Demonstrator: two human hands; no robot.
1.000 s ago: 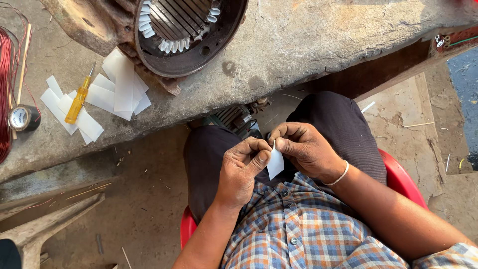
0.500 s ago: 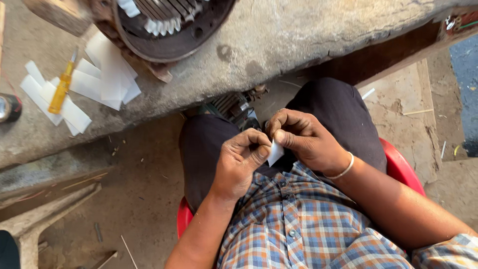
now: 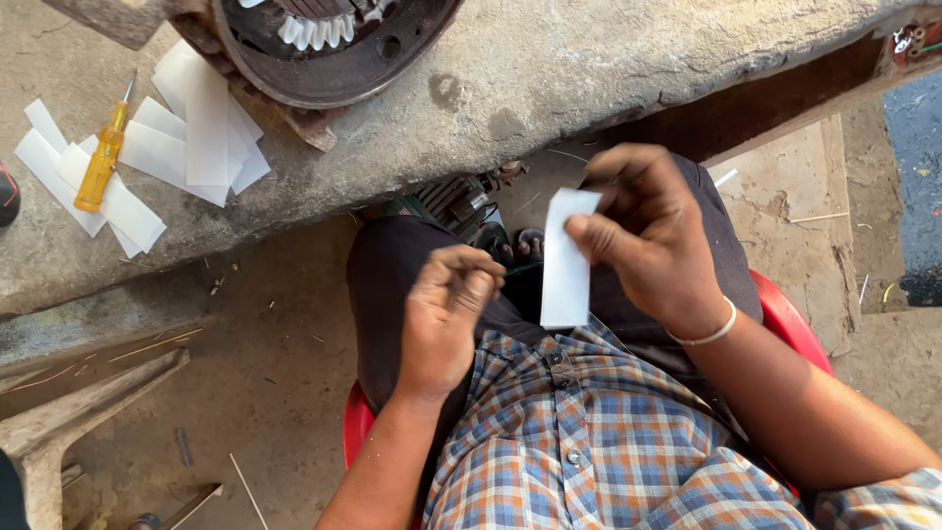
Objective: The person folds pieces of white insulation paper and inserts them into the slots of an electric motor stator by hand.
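Apart now, the hands have separated: right hand [image 3: 653, 240] pinches the paper strip [image 3: 567, 260] upright, left hand [image 3: 446, 314] hangs loosely curled, holding nothing, over the lap.

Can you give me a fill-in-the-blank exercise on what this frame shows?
1. The white paper strip is held by the ____ hand.
2. The left hand holds ____.
3. The screwdriver on the concrete slab has a ____ handle.
4. The person sits on a ____ chair.

Missing words: right; nothing; yellow; red
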